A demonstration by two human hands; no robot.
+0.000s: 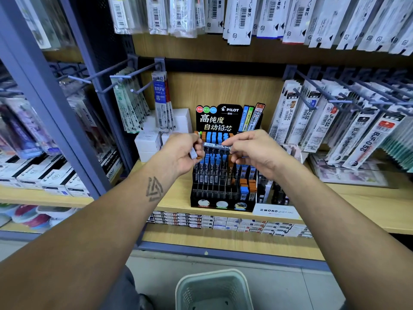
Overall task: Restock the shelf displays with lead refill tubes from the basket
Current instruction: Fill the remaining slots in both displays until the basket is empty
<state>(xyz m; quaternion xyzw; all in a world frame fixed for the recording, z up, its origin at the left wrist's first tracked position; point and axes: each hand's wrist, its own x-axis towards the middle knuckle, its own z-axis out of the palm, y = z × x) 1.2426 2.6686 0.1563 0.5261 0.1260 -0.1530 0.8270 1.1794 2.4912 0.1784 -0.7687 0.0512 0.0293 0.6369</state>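
A black tiered Pilot lead display [223,195] stands on the wooden shelf, its rows holding tubes with blue and orange caps. Both hands are raised in front of its upper rows. My left hand [182,153] grips a small bunch of lead refill tubes, their orange and grey ends showing at the fingers. One dark lead refill tube [215,145] lies level between the hands, pinched at its right end by my right hand [252,151]. Below on the floor stands the pale green mesh basket [213,280]; its inside looks empty as far as it shows.
Packaged pen refills hang on metal hooks left [134,101] and right [348,121] of the display. White boxes [149,142] sit behind at the left. A Mono lead display [276,211] stands just right. Small boxes [223,222] line the shelf below.
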